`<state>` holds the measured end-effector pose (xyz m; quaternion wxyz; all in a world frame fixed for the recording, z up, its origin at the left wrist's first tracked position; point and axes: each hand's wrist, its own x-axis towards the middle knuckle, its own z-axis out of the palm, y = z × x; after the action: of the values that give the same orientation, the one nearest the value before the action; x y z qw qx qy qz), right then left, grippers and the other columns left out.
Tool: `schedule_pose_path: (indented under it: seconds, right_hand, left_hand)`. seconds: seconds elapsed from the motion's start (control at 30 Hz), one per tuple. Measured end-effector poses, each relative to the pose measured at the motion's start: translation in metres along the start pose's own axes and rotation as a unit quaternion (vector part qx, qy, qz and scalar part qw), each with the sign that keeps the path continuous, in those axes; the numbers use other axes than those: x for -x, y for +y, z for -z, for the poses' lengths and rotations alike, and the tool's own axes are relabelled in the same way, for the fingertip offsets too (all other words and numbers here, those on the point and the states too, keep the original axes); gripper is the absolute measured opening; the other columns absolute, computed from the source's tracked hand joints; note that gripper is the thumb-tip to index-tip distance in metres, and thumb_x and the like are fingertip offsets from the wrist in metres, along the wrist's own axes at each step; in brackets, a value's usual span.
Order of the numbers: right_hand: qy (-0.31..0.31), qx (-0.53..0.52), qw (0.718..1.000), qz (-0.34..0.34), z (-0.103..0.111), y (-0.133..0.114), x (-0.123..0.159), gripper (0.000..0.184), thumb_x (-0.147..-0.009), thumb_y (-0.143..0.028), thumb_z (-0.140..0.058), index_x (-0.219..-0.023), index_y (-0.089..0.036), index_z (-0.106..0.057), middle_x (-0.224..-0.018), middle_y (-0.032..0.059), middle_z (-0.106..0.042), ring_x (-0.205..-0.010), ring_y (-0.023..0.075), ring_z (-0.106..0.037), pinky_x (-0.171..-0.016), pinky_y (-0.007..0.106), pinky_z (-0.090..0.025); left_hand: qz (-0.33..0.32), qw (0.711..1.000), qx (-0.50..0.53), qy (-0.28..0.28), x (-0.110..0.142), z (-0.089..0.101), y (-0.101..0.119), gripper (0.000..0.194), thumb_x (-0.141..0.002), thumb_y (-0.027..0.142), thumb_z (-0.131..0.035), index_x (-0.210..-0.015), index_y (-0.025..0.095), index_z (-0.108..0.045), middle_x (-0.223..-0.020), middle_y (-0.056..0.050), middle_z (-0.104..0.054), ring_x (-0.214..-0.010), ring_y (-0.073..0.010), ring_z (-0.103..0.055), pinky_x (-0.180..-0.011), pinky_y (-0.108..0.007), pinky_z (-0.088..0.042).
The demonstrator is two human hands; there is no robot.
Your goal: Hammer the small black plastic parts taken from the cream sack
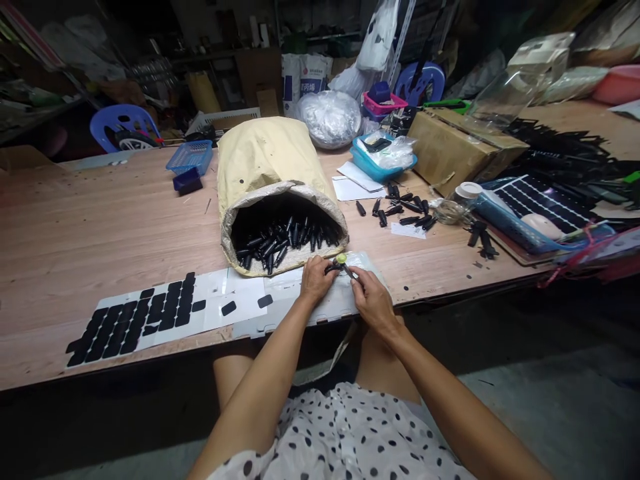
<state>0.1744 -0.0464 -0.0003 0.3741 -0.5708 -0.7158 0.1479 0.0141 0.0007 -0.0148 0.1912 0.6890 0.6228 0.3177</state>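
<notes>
My left hand [317, 279] is closed on a small black part [332, 268] at the front of the table. My right hand [373, 297] pinches a thin dark stick-like piece [349, 271], and its tip meets the part near my left fingers. A small round yellow-green piece [341, 258] sits where the two come together; which one it belongs to I cannot tell. Just beyond my hands lies an open yellow sack [273, 150], its mouth toward me, with many black tapered parts [280, 243] inside. Under my hands is a pale flat board [295, 303].
At left lies a sheet of black rounded stickers [133, 320], with loose black pieces beside it. Several black parts [410, 207] are scattered at right, near a blue basket [383, 170] and a cardboard box [460, 147]. The table's front edge runs close to my lap.
</notes>
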Motion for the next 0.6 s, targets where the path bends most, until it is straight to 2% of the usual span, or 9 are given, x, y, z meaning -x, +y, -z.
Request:
schedule_pose_path:
  seconds: [0.07, 0.17, 0.3, 0.43, 0.5, 0.6]
  right_hand:
    - [-0.012, 0.007, 1.000, -0.005, -0.001, 0.001, 0.000, 0.036, -0.092, -0.025, -0.045, -0.119, -0.026, -0.069, -0.103, 0.0066, -0.072, -0.093, 0.0217, -0.065, -0.087, 0.034, -0.053]
    - [0.009, 0.042, 0.999, -0.031, 0.005, 0.008, -0.009, 0.036, -0.093, -0.025, -0.044, -0.121, -0.025, -0.068, -0.104, 0.0074, -0.070, -0.093, 0.0220, -0.064, -0.085, 0.034, -0.051]
    - [0.042, 0.138, 0.982, -0.122, 0.019, 0.024, -0.038, 0.039, -0.093, -0.024, -0.046, -0.126, -0.022, -0.067, -0.106, 0.0100, -0.066, -0.096, 0.0237, -0.060, -0.082, 0.033, -0.047]
    - [0.011, 0.212, 0.954, -0.210, 0.020, 0.036, -0.067, 0.039, -0.090, -0.019, -0.047, -0.121, -0.022, -0.071, -0.101, 0.0111, -0.062, -0.096, 0.0254, -0.057, -0.076, 0.033, -0.042]
    - [-0.008, 0.233, 0.946, -0.224, 0.015, 0.039, -0.076, 0.038, -0.091, -0.019, -0.047, -0.120, -0.021, -0.071, -0.103, 0.0122, -0.062, -0.097, 0.0258, -0.055, -0.074, 0.033, -0.039]
    - [-0.003, 0.264, 0.942, -0.206, 0.005, 0.040, -0.079, 0.036, -0.093, -0.022, -0.044, -0.120, -0.019, -0.068, -0.106, 0.0140, -0.061, -0.098, 0.0262, -0.054, -0.073, 0.033, -0.036]
  left_hand:
    - [0.001, 1.000, 0.002, -0.003, 0.000, 0.000, 0.000, 0.006, -0.083, 0.023, -0.074, -0.088, 0.025, -0.074, -0.088, -0.003, -0.062, -0.095, -0.0220, -0.057, -0.089, -0.037, -0.047]
    - [0.003, 1.000, 0.001, -0.009, 0.001, 0.001, 0.002, 0.006, -0.083, 0.023, -0.075, -0.088, 0.024, -0.073, -0.090, -0.003, -0.063, -0.097, -0.0224, -0.057, -0.090, -0.037, -0.047]
    - [0.006, 1.000, -0.013, -0.013, 0.002, 0.002, 0.005, 0.011, -0.081, 0.026, -0.077, -0.090, 0.023, -0.070, -0.093, -0.003, -0.064, -0.098, -0.0230, -0.057, -0.092, -0.038, -0.047]
    - [0.002, 0.999, -0.028, -0.023, 0.003, 0.004, 0.007, 0.012, -0.083, 0.029, -0.075, -0.092, 0.025, -0.068, -0.096, -0.003, -0.063, -0.099, -0.0231, -0.056, -0.093, -0.038, -0.046]
    - [0.001, 0.999, -0.035, -0.027, 0.003, 0.004, 0.008, 0.008, -0.086, 0.030, -0.072, -0.091, 0.025, -0.067, -0.096, -0.003, -0.063, -0.099, -0.0228, -0.056, -0.093, -0.037, -0.045]
    - [0.003, 0.999, -0.041, -0.029, 0.003, 0.004, 0.010, 0.007, -0.089, 0.030, -0.069, -0.092, 0.024, -0.066, -0.098, -0.003, -0.063, -0.099, -0.0224, -0.056, -0.092, -0.036, -0.045]
